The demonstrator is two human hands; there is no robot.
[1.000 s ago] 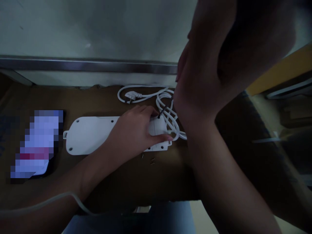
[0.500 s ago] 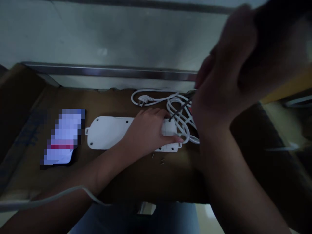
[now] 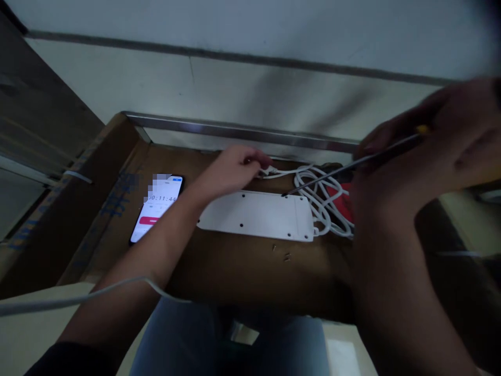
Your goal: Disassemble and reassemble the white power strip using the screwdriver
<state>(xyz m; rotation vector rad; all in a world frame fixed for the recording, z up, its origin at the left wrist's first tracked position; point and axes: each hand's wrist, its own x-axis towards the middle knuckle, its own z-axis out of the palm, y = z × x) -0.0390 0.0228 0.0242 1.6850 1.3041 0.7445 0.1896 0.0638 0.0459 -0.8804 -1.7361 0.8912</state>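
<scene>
A white power strip [image 3: 262, 215] lies with its holed side up on brown cardboard. My right hand [image 3: 415, 141] is closed around a screwdriver [image 3: 332, 171], a bit of yellow showing near its handle. The shaft slants down to the left, its tip at a hole by the strip's far edge. Just beyond that edge is my left hand [image 3: 237, 168], off the strip, its fingers half curled with a gap to the thumb. Close to its fingertips lies the white plug [image 3: 270, 171]; I cannot tell whether they touch.
The white cord [image 3: 319, 185] lies coiled right of the strip, over something red [image 3: 342, 203]. Several small screws [image 3: 287, 256] rest on the near side. A phone [image 3: 156, 206] showing a timer lies at left. The cardboard box wall [image 3: 117, 138] rises beyond it.
My left hand has come off the power strip and moved to beyond its far edge. The right hand has drawn back to the right, showing more of the screwdriver. The camera view has shifted.
</scene>
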